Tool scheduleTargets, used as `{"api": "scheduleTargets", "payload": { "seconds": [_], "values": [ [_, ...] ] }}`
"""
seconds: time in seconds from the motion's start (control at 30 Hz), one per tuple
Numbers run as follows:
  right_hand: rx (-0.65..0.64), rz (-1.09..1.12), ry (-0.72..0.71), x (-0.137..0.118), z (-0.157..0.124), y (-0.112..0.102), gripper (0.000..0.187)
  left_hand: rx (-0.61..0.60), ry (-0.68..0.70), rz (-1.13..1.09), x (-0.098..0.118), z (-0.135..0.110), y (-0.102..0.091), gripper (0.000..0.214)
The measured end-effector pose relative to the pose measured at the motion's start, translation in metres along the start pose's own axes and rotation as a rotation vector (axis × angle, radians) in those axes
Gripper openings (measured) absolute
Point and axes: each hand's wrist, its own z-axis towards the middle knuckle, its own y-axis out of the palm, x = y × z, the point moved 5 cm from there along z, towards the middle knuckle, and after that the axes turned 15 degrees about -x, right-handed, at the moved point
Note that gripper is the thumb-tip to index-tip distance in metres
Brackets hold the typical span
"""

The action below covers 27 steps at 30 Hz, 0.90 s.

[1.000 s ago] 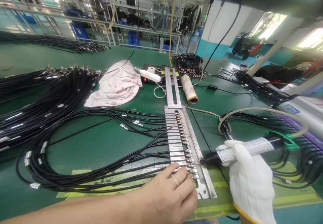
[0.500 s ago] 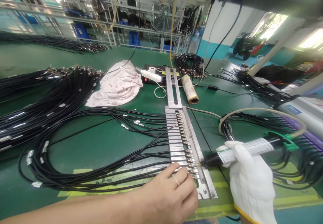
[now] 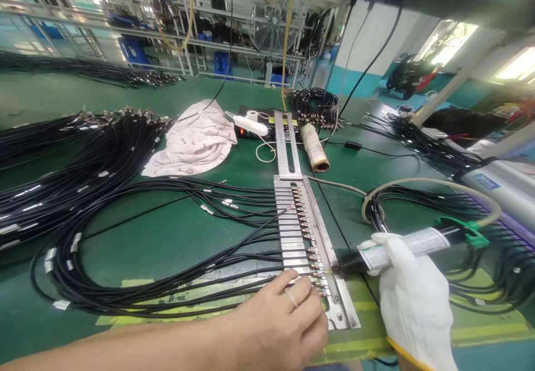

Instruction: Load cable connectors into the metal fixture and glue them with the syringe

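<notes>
My bare left hand (image 3: 288,312), with a ring on one finger, rests at the near end of a slotted metal fixture (image 3: 292,243). Its fingers are curled and closed over a black cable (image 3: 267,276) beside the cable's connector end; the thumb is mostly hidden. Black cables with small metal connectors (image 3: 307,232) lie side by side in the slots. In a white glove, my right hand (image 3: 413,298) is wrapped round a labelled dispensing syringe (image 3: 407,251). The syringe points left, its thin tip at the connectors just beyond my left fingers. A hose leaves its green rear cap.
Bundles of black cables (image 3: 112,159) cover the left of the green table (image 3: 225,237). A crumpled cloth (image 3: 194,140), a white handheld tool (image 3: 251,126) and a cardboard tube (image 3: 314,148) lie behind the fixture. At right are a grey machine (image 3: 501,187) and hanging cables (image 3: 497,282).
My right hand and the rear of the syringe have shifted very slightly left. My left hand keeps its place on the cables.
</notes>
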Motion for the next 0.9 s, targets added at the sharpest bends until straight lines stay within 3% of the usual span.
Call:
{"api": "scheduleTargets", "payload": {
  "seconds": [0.33, 0.53, 0.7, 0.9],
  "values": [
    [-0.023, -0.074, -0.062, 0.008, 0.004, -0.003, 0.036, -0.002, -0.008, -0.002, -0.001, 0.000, -0.001, 0.016],
    [-0.101, -0.149, -0.110, 0.015, 0.005, -0.006, 0.031, 0.000, -0.006, 0.009, 0.000, 0.000, -0.001, 0.017],
    [-0.075, -0.079, -0.170, 0.025, 0.012, -0.009, 0.029, -0.002, -0.011, 0.005, 0.000, 0.001, 0.000, 0.017],
    [-0.095, -0.118, -0.121, 0.011, 0.006, -0.004, 0.030, 0.001, -0.013, 0.001, 0.000, 0.001, 0.000, 0.017]
  ]
}}
